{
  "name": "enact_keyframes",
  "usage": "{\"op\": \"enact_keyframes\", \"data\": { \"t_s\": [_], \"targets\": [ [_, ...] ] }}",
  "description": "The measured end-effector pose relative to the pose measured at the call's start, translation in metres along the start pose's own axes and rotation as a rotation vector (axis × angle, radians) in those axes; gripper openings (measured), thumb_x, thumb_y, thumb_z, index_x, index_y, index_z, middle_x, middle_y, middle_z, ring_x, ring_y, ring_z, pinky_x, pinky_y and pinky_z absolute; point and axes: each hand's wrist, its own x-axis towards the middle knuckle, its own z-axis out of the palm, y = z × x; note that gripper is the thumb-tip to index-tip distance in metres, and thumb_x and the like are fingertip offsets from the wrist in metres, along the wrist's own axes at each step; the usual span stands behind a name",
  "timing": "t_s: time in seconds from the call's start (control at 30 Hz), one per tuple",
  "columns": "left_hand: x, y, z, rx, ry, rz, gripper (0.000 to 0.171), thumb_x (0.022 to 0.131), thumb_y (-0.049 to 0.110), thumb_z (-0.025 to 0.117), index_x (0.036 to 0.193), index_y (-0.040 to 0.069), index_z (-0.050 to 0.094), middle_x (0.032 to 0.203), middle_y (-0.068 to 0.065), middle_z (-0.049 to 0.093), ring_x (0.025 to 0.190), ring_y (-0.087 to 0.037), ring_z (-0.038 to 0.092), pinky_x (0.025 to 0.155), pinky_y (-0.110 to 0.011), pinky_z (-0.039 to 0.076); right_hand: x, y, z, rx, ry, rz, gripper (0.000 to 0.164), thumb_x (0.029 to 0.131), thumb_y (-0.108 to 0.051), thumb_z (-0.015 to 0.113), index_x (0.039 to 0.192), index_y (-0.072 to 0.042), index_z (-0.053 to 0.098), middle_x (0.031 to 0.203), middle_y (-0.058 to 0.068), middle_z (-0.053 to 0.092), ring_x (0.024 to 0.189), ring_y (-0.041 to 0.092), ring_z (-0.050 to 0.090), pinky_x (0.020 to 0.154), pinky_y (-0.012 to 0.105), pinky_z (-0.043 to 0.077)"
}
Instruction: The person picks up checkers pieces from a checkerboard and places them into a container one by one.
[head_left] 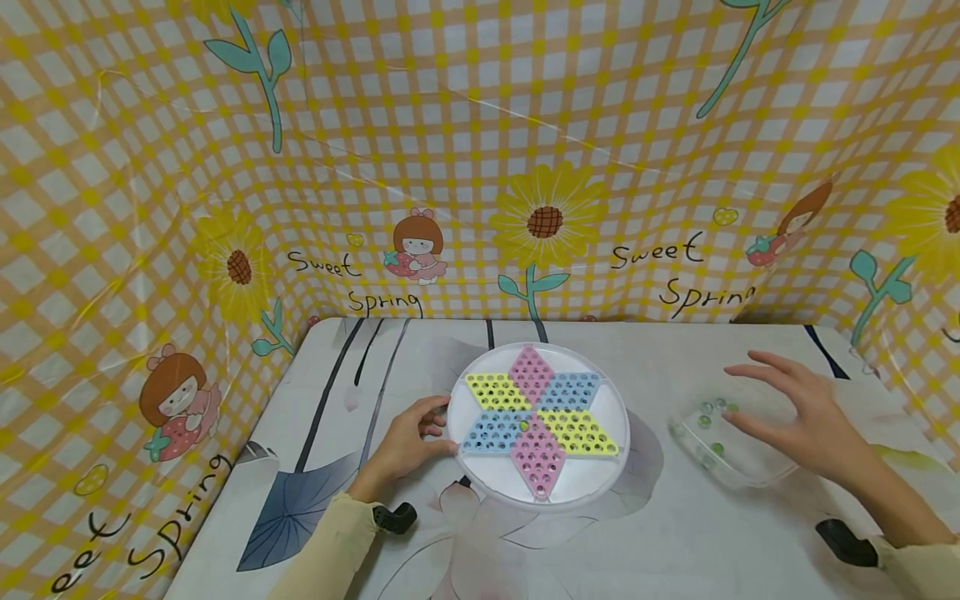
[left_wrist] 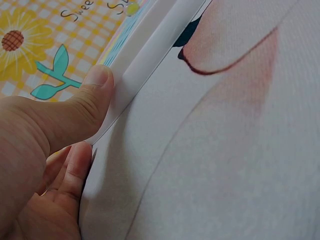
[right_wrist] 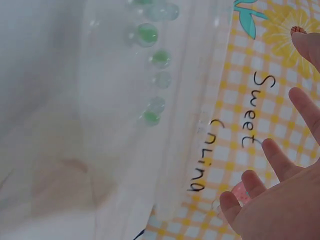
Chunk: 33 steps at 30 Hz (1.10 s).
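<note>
A round white Chinese checkers board [head_left: 465, 400] with a pink, yellow and blue star lies on the table. One green-yellow marble [head_left: 523, 426] sits near the star's centre. At the board's left edge, my left hand [head_left: 411, 437] holds the rim, its thumb [left_wrist: 97, 85] against the side wall in the left wrist view. Over at the right, my right hand [head_left: 806, 417] hovers above a clear plastic container [head_left: 738, 477], fingers spread and nothing held. Several green and clear marbles [right_wrist: 161, 58] lie inside that container, along one side in the right wrist view.
A white tablecloth [head_left: 525, 550] with a floral and leaf print covers the table. Yellow checked cloth [head_left: 465, 108] with sunflowers hangs behind and at both sides. Black straps [head_left: 395, 518] sit at both wrists, by the sleeve ends.
</note>
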Motion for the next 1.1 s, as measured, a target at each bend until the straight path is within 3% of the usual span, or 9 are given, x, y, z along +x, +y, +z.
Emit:
{"op": "enact_keyframes", "data": {
  "t_s": [0.27, 0.6, 0.8, 1.1],
  "targets": [
    [0.000, 0.001, -0.001, -0.002, 0.000, 0.011, 0.076, 0.078, 0.008, 0.090, 0.146, 0.007, 0.055, 0.115, -0.008, 0.064, 0.101, -0.021, 0.062, 0.091, -0.037, 0.056, 0.015, -0.016, 0.010, 0.009, -0.027, -0.065, 0.059, 0.077, -0.008, 0.089, 0.131, -0.009, 0.065, 0.149, 0.032, 0.042, 0.137, 0.058, 0.029, 0.111, 0.081, 0.003],
    [0.000, 0.003, -0.001, 0.003, 0.000, 0.007, 0.076, 0.078, 0.009, 0.090, 0.146, 0.008, 0.055, 0.115, -0.008, 0.064, 0.101, -0.021, 0.062, 0.092, -0.037, 0.056, 0.033, -0.042, 0.027, 0.035, -0.074, -0.005, 0.059, 0.081, -0.017, 0.088, 0.135, -0.012, 0.063, 0.152, 0.029, 0.039, 0.135, 0.060, 0.025, 0.094, 0.088, 0.021],
    [0.001, 0.000, 0.000, 0.009, 0.001, 0.023, 0.076, 0.078, 0.009, 0.091, 0.146, 0.008, 0.056, 0.117, -0.007, 0.064, 0.103, -0.021, 0.062, 0.091, -0.033, 0.056, 0.044, -0.055, 0.043, 0.044, -0.082, -0.043, 0.060, 0.078, -0.015, 0.090, 0.132, -0.011, 0.065, 0.149, 0.027, 0.044, 0.131, 0.054, 0.032, 0.091, 0.081, 0.030],
    [0.002, -0.003, 0.001, 0.001, -0.001, 0.016, 0.076, 0.078, 0.009, 0.090, 0.146, 0.008, 0.055, 0.117, -0.007, 0.064, 0.103, -0.021, 0.062, 0.091, -0.033, 0.056, 0.060, -0.071, 0.065, 0.062, -0.105, -0.139, 0.058, 0.078, -0.014, 0.090, 0.131, -0.013, 0.066, 0.145, 0.023, 0.050, 0.131, 0.047, 0.039, 0.094, 0.073, 0.033]
  ]
}}
